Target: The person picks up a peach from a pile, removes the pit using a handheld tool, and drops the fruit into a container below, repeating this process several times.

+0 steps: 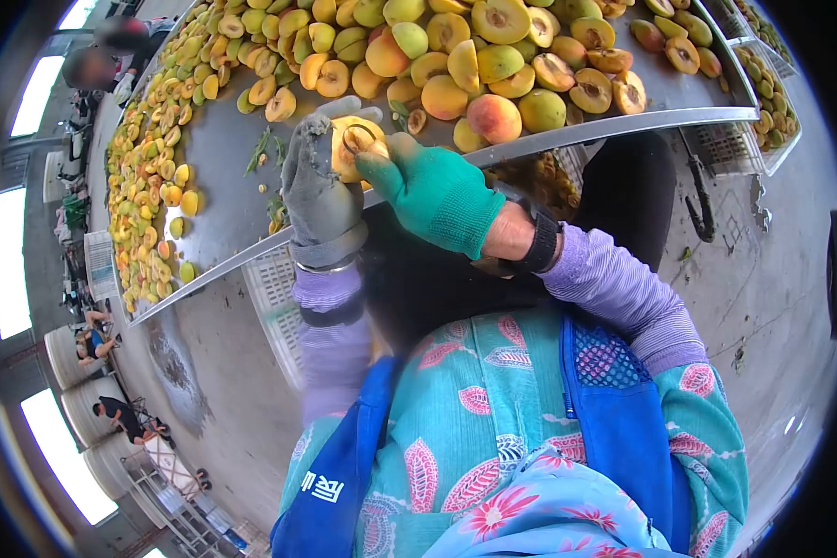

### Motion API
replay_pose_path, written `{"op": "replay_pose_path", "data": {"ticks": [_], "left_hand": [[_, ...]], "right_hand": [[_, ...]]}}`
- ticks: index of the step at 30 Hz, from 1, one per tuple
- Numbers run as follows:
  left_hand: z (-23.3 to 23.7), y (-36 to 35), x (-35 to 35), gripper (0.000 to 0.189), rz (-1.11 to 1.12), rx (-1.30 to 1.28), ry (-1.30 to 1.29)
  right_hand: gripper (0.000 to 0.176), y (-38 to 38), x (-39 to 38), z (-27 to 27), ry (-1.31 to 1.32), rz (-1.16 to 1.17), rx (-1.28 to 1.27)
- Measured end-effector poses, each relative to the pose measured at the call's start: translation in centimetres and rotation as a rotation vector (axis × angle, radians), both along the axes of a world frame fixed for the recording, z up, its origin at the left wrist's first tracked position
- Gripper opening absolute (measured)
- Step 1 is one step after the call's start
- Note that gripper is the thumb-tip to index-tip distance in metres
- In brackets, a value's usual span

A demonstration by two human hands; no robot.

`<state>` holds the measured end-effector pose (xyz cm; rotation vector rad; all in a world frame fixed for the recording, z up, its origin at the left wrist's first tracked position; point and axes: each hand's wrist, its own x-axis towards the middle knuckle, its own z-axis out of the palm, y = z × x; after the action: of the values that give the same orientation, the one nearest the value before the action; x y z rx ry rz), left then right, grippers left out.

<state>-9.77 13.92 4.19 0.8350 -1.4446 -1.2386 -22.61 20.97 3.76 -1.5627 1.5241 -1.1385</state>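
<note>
My left hand, in a grey glove, is closed around a yellow peach half with its cut face toward my right hand. My right hand, in a green glove, is closed with thumb and finger at the fruit. A thin, dark curved blade, like a pitting loop, lies against the cut flesh; its handle is hidden in the green glove. Both hands are just above the near edge of the metal table. Beyond them lie many halved peaches, several with pits showing.
The metal table has a raised rim and more peaches piled along its left side. Plastic crates stand below it and at the right. Other people are at the far left, on the concrete floor.
</note>
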Motion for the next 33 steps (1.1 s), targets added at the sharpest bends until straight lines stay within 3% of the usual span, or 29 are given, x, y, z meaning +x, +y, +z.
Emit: {"op": "replay_pose_path", "data": {"ticks": [3, 5, 8, 10, 12, 13, 15, 16, 19, 20, 23, 24, 27, 28, 31, 32, 33], "left_hand": [[0.2, 0.4, -0.2, 0.03, 0.02, -0.149, -0.132], [1.2, 1.2, -0.4, 0.028, -0.047, 0.053, 0.054], [0.7, 0.7, -0.8, 0.026, 0.044, -0.144, -0.198], [0.2, 0.3, -1.0, 0.033, -0.039, -0.124, -0.178], [-0.1, 0.2, -1.1, 0.035, -0.057, -0.253, -0.186], [-0.8, 0.3, -1.1, 0.035, -0.034, -0.157, -0.067], [-2.9, 0.7, -1.7, 0.034, 0.016, 0.03, 0.169], [-1.4, 1.9, -2.7, 0.026, 0.077, 0.128, 0.211], [0.1, 0.7, -1.6, 0.027, -0.076, 0.306, -0.02], [0.5, 0.5, -1.9, 0.028, -0.083, 0.281, 0.014], [0.9, -0.8, -2.2, 0.033, -0.187, 0.108, -0.256], [1.3, -0.7, -2.6, 0.036, -0.195, 0.211, -0.231], [1.7, -1.2, -2.5, 0.041, -0.305, 0.335, -0.153], [1.4, -1.8, -2.5, 0.044, -0.329, 0.179, -0.285], [2.6, -1.8, -2.3, 0.043, -0.525, 0.331, -0.276], [2.4, -1.0, -2.0, 0.04, -0.452, 0.397, -0.114], [0.9, -0.6, -0.9, 0.04, -0.342, 0.471, 0.089]], "right_hand": [[0.034, 0.4, 0.1, 0.3, -0.001, 0.003, 0.026], [0.037, 0.6, 0.3, 0.2, 0.036, 0.004, -0.009], [0.042, 1.1, 0.5, -0.6, 0.065, 0.003, -0.106], [0.042, 1.4, 0.6, -1.9, -0.011, 0.009, -0.226], [0.042, 0.9, 1.2, -2.6, -0.192, -0.084, -0.139], [0.042, 0.7, 1.5, -2.6, -0.285, -0.128, -0.096], [0.042, 1.3, 1.3, -0.8, -0.594, -0.023, 0.262], [0.042, 1.6, 1.1, 0.4, -0.744, 0.035, 0.45], [0.044, 1.2, -0.9, 1.3, -1.212, 0.294, 0.801], [0.045, 1.2, -0.9, 1.0, -1.214, 0.326, 0.765], [0.046, 1.8, 1.7, 0.6, -1.034, 0.036, 0.454], [0.043, 1.7, 1.4, 1.8, -1.129, 0.023, 0.587], [0.04, 1.8, -0.1, 2.6, -1.428, 0.248, 0.675], [0.041, 1.6, -0.1, 2.7, -1.292, 0.228, 0.685], [0.04, 1.3, -0.8, 1.1, -1.612, 0.461, 0.702], [0.039, 1.1, -0.8, 0.2, -1.817, 0.713, 0.65], [0.04, 1.2, -0.8, 0.5, -1.814, 0.76, 0.659]]}}
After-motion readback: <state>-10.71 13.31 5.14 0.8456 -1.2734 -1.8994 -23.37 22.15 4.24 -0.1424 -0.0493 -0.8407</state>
